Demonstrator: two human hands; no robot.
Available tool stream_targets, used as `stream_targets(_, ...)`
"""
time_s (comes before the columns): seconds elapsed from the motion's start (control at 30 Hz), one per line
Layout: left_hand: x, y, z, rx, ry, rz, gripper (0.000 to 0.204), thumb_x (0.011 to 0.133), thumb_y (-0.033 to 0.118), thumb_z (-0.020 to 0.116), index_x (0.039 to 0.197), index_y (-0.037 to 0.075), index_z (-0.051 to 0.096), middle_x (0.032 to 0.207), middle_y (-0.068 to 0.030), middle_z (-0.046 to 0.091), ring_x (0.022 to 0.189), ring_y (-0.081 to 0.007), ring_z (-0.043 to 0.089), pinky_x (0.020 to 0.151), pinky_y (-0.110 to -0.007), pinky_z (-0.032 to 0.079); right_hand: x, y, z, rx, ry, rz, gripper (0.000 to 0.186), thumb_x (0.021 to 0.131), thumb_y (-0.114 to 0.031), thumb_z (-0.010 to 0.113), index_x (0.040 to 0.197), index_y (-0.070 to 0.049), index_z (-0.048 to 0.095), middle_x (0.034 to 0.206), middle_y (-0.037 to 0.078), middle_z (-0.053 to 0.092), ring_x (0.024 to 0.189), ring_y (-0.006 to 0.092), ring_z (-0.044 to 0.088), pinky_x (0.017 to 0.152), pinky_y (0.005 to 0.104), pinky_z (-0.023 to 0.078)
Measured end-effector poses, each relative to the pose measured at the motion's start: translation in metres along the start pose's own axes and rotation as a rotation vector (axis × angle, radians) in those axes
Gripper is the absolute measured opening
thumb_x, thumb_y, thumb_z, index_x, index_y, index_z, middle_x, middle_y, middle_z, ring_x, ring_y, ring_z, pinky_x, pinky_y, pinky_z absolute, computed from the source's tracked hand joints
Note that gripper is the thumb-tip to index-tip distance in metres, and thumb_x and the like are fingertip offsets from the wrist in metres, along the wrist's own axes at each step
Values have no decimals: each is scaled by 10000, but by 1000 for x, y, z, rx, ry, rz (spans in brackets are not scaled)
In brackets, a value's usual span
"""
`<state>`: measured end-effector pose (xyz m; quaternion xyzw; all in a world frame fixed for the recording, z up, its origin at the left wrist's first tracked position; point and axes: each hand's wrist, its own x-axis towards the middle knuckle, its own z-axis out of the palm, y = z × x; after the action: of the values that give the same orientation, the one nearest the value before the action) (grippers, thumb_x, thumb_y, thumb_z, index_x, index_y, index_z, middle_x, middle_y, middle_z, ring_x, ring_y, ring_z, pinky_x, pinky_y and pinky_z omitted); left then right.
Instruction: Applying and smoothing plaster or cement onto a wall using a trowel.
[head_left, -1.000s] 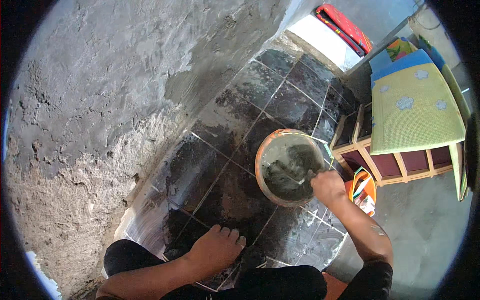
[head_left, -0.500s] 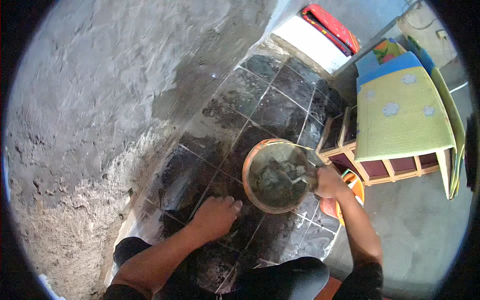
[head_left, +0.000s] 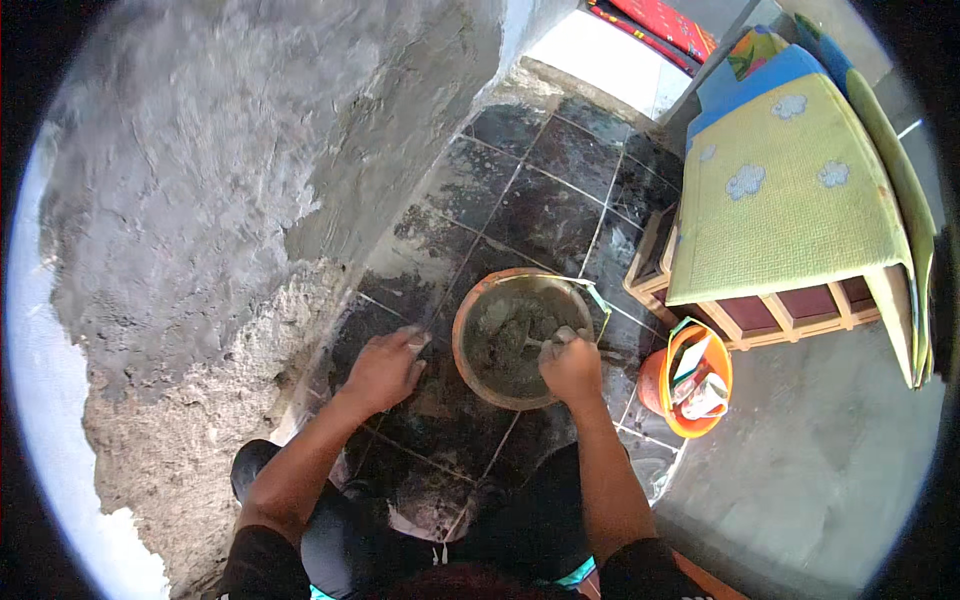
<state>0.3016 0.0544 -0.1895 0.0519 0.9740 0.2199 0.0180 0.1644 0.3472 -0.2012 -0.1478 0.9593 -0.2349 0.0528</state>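
In the middle of the view a round bucket [head_left: 478,318] of wet grey mortar stands on dark floor tiles. My right hand [head_left: 572,368] is closed on the handle of a trowel [head_left: 532,342], whose blade is partly sunk in the mortar. My left hand [head_left: 390,365] is held just left of the bucket, loosely open, fingers bent and tips greyed, with nothing visible in it.
A rough, partly plastered wall [head_left: 180,250] rises on the left. To the right, a smaller orange bucket [head_left: 655,385] holds several items beside a wooden cabinet [head_left: 785,322] draped with foam mats [head_left: 775,210]. A red folded item [head_left: 660,25] lies on a white step [head_left: 590,65] beyond.
My right hand has moved left over the bucket with the trowel. My left hand has moved upward, nearer the bucket's left side. The view has shifted, showing more of the orange bucket.
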Motion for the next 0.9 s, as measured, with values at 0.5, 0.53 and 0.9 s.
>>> stream_targets(0.5,11,94,149,-1026,477,-1026,427,926,204,652,1264,-27,531,1107,-109,636,978,-201,595,865,-337,478,22,76,8,74,-127,-28,256,778,-201,663,929,6,657,953,258,628,927,422,616,826,503,500)
stream_targets(0.53,8,97,154,-1028,483,-1022,427,926,204,652,1264,-27,531,1107,-109,636,978,-201,595,865,-337,478,17,82,12,50,-164,-53,253,767,-211,674,913,-6,670,965,254,632,915,425,618,810,504,503)
stream_targets(0.9,-27,79,167,-900,264,-975,457,932,259,626,1280,-20,526,1041,-129,656,981,-248,623,872,-366,465,-30,28,20,74,42,-198,275,677,-109,712,947,-59,718,1108,244,588,860,412,637,825,480,523)
